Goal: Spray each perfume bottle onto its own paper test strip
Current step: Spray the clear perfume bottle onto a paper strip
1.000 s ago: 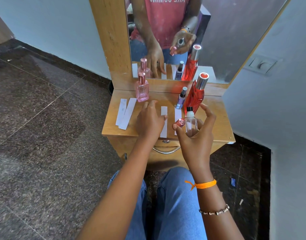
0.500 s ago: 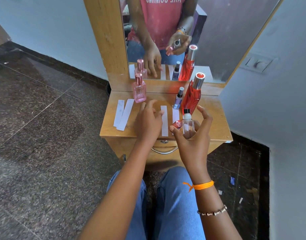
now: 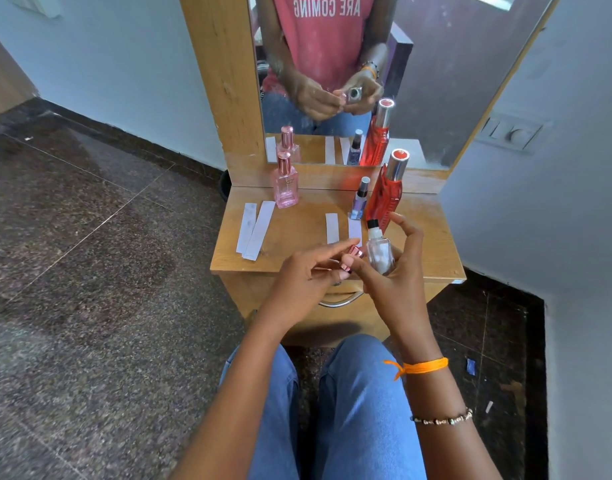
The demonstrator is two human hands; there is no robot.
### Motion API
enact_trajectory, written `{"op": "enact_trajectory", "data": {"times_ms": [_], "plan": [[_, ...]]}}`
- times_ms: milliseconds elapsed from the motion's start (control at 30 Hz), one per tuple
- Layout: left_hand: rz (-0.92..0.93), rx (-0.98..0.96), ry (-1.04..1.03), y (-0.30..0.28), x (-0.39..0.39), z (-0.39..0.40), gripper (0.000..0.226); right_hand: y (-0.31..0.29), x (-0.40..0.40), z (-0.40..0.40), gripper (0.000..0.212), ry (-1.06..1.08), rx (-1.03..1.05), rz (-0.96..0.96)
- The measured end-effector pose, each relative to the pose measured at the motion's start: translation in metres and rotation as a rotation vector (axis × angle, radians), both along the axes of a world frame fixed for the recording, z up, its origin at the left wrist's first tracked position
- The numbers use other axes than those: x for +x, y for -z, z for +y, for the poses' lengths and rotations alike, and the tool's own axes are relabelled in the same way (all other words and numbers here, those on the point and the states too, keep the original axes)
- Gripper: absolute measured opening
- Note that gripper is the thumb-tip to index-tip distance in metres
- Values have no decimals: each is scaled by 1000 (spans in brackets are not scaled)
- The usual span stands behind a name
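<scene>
**Cap handled as clear bottle was readied for spraying**

At frame centre, a clear bottle [image 3: 380, 255] was held in the right hand [image 3: 394, 271], uncapped; its pink cap [image 3: 352, 257] was pinched by the left hand [image 3: 306, 277]. Paper strips [image 3: 332, 227] lay just above. Aiming at a strip seemed next.

The surface [image 3: 297, 230] has its widest bare stretch at the middle, between the two paper strips [image 3: 256, 230] at 9 o'clock and the two strips [image 3: 332, 227] nearer centre. The back edge is crowded: the pink bottle [image 3: 285, 183] stands at 11 o'clock, the small purple bottle [image 3: 360, 199] and the tall red bottle [image 3: 387, 192] close together at 1 o'clock, with the mirror [image 3: 418, 81] walling off 12. Both hands, the left hand [image 3: 308, 278] and the right hand [image 3: 398, 271] with its clear bottle [image 3: 380, 252], block the front edge at 6. The 3 o'clock corner lies bare.
</scene>
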State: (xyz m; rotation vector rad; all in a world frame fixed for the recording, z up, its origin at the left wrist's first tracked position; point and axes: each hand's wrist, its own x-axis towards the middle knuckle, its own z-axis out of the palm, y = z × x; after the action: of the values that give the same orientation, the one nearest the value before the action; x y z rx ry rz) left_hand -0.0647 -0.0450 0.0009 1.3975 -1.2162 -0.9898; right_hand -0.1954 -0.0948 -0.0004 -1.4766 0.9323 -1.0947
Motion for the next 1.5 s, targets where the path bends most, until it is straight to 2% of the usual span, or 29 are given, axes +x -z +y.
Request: {"op": "enact_trajectory", "data": {"times_ms": [133, 267, 333, 467, 633, 767, 867, 1000, 1167, 1267, 1367, 1500], "plan": [[36, 29, 55, -3, 0, 8, 53, -1, -7, 2, 73, -51, 3, -9], [279, 42, 108, -10, 1, 18, 32, -5, -14, 2, 77, -113, -16, 30], [290, 51, 86, -13, 0, 18, 20, -6, -16, 3, 78, -154, -27, 44], [267, 101, 11, -13, -5, 18, 11, -6, -13, 11, 75, -179, -78, 91], [441, 125, -183, -15, -2, 18, 15, -2, -9, 21, 81, -70, -81, 110], [584, 78, -351, -20, -1, 13, 16, 10, -4, 36, 82, -115, -98, 163], [541, 65, -371, -21, -9, 13, 15, 18, 3, 45, 84, -157, -119, 188], [483, 67, -285, -20, -18, 16, 13, 14, 9, 43, 82, -102, -139, 104], [426, 89, -216, -25, -12, 18, 15, 9, 6, 41, 61, -175, -200, 132], [374, 174, -129, -24, -13, 23, 13, 5, 6, 39, 59, -146, -242, 163], [343, 158, -101, -23, -14, 25, 15, 0, 5, 39, 61, -133, -197, 93], [343, 106, -81, -21, -10, 24, 20, 0, 3, 40, 63, -259, -81, 54]]}}
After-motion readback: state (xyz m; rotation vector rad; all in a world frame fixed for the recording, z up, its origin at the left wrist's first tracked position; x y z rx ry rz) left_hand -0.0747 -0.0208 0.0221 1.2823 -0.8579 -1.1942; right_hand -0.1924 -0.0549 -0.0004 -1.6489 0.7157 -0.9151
